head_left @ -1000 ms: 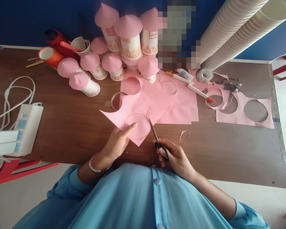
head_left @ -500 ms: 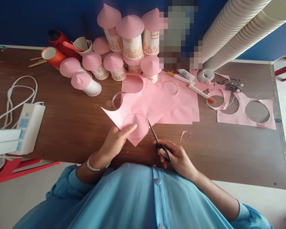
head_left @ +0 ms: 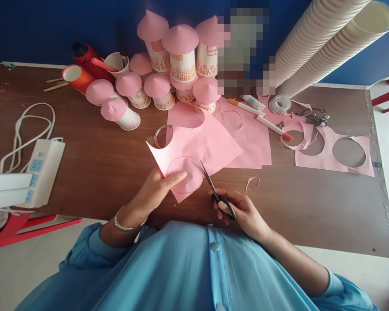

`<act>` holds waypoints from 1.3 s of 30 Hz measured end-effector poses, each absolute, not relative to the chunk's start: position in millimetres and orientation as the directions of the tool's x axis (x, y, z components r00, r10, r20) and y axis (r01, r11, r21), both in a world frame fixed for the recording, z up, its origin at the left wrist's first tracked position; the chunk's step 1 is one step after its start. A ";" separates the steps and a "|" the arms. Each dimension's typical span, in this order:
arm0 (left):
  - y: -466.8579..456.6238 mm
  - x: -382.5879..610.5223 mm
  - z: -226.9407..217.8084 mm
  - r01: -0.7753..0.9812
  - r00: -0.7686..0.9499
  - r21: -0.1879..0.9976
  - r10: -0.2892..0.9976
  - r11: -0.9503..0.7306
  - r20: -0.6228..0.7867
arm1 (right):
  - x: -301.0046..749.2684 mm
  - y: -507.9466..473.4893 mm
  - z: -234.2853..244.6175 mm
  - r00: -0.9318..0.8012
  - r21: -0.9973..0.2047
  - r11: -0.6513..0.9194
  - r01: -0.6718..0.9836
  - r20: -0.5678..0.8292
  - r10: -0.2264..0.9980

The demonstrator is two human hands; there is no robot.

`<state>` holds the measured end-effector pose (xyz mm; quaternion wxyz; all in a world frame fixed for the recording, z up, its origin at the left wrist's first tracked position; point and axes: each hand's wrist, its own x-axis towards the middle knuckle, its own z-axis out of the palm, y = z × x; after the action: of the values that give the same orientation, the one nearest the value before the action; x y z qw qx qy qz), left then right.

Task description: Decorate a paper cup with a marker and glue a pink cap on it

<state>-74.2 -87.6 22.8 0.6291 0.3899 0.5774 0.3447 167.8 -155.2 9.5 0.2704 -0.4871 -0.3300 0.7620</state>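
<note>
My left hand (head_left: 155, 190) pinches a sheet of pink paper (head_left: 210, 138) near its lower corner, thumb on top and the fingers hidden beneath. Under the thumb tip, an orange-red circle outline (head_left: 194, 168) is drawn on the sheet. The upper left of this paper has curved cut-outs. In my right hand (head_left: 238, 209) are black-handled scissors (head_left: 210, 179), blades pointing up and left. Their tip meets the paper at the right side of the circle, and the blades look nearly closed. More pink paper (head_left: 256, 147) lies beneath and behind the held sheet.
Paper-cup houses with pink cone roofs (head_left: 180, 41) stand along the back. Right of them lean tall stacks of paper cups (head_left: 337, 52). Markers (head_left: 274, 127), a tape roll (head_left: 279, 103) and cut paper scraps (head_left: 332, 149) lie right; a power strip (head_left: 45, 172) sits left.
The held pink sheet has turned slightly, its right corner now standing out over the paper behind. My right hand and the scissors have shifted slightly right. The view has moved a little.
</note>
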 end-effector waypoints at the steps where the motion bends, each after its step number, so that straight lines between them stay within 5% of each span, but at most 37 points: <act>1: -87.8 -74.4 23.4 0.023 0.113 0.888 0.881 0.460 -0.460 | 167.4 -154.6 9.9 -0.379 -0.773 -0.628 -0.088 -0.557 0.739; 33: -72.2 -76.8 32.3 0.065 0.292 0.910 0.865 0.408 -0.409 | 166.5 -153.2 8.0 -0.380 -0.817 -0.575 -0.033 -0.522 0.764; 39: -69.1 -83.1 29.5 0.187 0.248 0.894 0.861 0.408 -0.444 | 166.3 -152.3 11.3 -0.390 -0.798 -0.599 -0.070 -0.531 0.752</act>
<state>-83.1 -69.1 29.5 0.6316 0.4745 0.5521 0.2667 166.3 -152.3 11.3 0.2725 -0.4803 -0.3552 0.7543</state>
